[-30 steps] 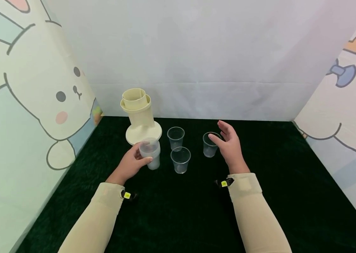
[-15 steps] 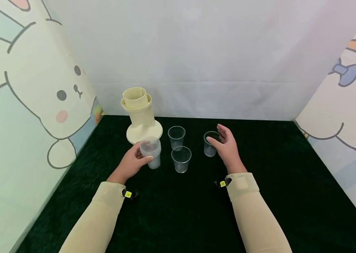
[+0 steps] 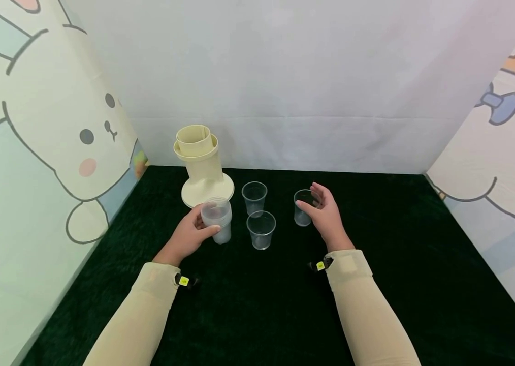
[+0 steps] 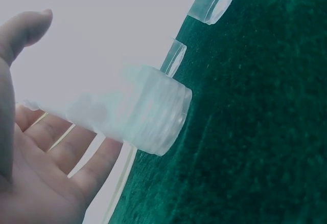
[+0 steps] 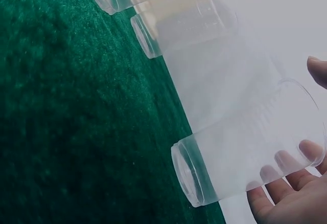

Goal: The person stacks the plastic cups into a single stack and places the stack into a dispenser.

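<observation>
My left hand (image 3: 187, 238) holds a stack of nested clear plastic cups (image 3: 222, 235), with the thumb on the near side and the fingers behind. From the left wrist view, the stack's ribbed lower end (image 4: 162, 115) points at the cloth; its upper part is washed out. My right hand (image 3: 329, 219) is around a single clear cup (image 3: 301, 217) at the right. In the right wrist view its fingers lie along the side of this cup (image 5: 240, 155), while the thumb (image 5: 318, 70) stands apart from the rim. Two more single cups stand between the hands, a far one (image 3: 254, 204) and a near one (image 3: 261, 236).
A cream, round-based holder (image 3: 202, 175) with a tube in its top stands behind the left hand. Dark green cloth (image 3: 257, 305) covers the table. A white curtain (image 3: 285, 76) hangs at the back, with cartoon-printed panels on both sides.
My right hand has shifted slightly left and nearer, its thumb and fingers coming closer around the right-hand cup. The left hand and its stack stay in place.
</observation>
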Demonstrator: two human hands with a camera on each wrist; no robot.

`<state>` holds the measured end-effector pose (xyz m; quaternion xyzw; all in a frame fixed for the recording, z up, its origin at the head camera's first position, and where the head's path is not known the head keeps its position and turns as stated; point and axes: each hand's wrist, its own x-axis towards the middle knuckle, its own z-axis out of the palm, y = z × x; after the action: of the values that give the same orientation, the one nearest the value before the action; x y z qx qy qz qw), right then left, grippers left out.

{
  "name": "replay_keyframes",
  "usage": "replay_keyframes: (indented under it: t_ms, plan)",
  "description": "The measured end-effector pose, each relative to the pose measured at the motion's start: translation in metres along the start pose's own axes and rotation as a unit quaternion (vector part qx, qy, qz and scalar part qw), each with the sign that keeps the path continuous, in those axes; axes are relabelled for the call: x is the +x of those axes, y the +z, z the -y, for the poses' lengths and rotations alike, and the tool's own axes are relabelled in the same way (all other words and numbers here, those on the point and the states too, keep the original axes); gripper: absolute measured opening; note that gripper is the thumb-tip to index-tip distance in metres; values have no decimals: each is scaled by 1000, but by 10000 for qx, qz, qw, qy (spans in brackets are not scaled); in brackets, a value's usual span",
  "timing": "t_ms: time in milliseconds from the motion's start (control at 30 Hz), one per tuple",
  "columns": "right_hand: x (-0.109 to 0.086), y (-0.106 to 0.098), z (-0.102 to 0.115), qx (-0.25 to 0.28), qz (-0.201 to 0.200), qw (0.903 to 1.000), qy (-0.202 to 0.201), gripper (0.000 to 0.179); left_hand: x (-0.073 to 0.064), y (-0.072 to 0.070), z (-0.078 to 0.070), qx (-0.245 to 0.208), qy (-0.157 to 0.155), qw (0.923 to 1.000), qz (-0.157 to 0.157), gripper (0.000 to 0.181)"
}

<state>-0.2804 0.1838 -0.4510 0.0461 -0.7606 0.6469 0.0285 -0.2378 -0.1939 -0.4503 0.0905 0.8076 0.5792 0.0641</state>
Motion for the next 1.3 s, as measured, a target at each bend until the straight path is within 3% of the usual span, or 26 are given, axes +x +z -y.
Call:
replay_keyframes:
  t_ms: [367, 1000, 1167, 1300]
  plan:
    - [3, 1, -7, 99, -77, 9997, 203, 80, 0, 0, 0, -22, -29, 10000, -46, 78]
    - [6, -1, -10, 105, 143, 9995, 267, 86, 1, -1, -1, 2, 10, 10000, -4, 78]
    - [3, -2, -3, 187, 210, 9991, 329, 79, 0, -1, 0, -4, 17, 10000, 3, 77]
    - [-6, -3, 15, 220, 280, 9987, 352, 77, 0, 0, 1, -21, 27, 10000, 7, 77]
